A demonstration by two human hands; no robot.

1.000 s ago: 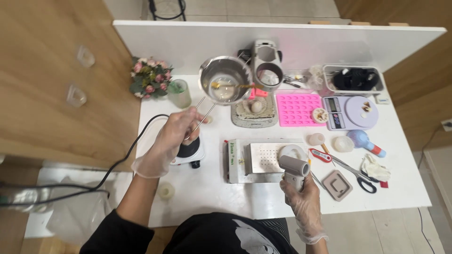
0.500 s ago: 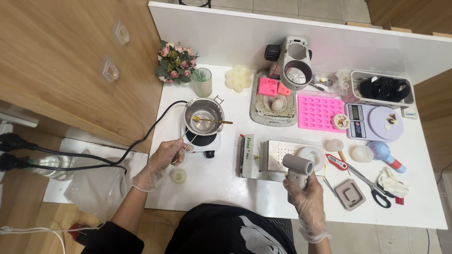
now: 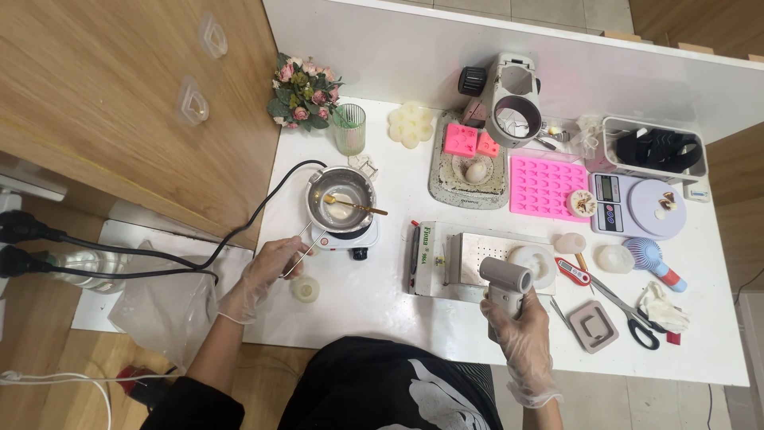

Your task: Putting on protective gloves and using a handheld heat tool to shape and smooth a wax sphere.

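Gloved left hand (image 3: 270, 267) grips one pot handle (image 3: 298, 247) | right hand (image 3: 516, 318) clasps one heat gun (image 3: 506, 280)

The left hand (image 3: 270, 267) brought the metal pot (image 3: 341, 199) down from mid-air onto the small hotplate (image 3: 350, 236) and now holds its handle

The left hand (image 3: 267, 275) covers the end of the pot handle (image 3: 306, 241). The right hand (image 3: 517, 322) wraps the grey blower's grip (image 3: 504, 279) (only its barrel shows). The dark items in the grey tray (image 3: 654, 149) near the desk's far right corner are too small to identify. The power cords (image 3: 119, 259) run off the left edge.
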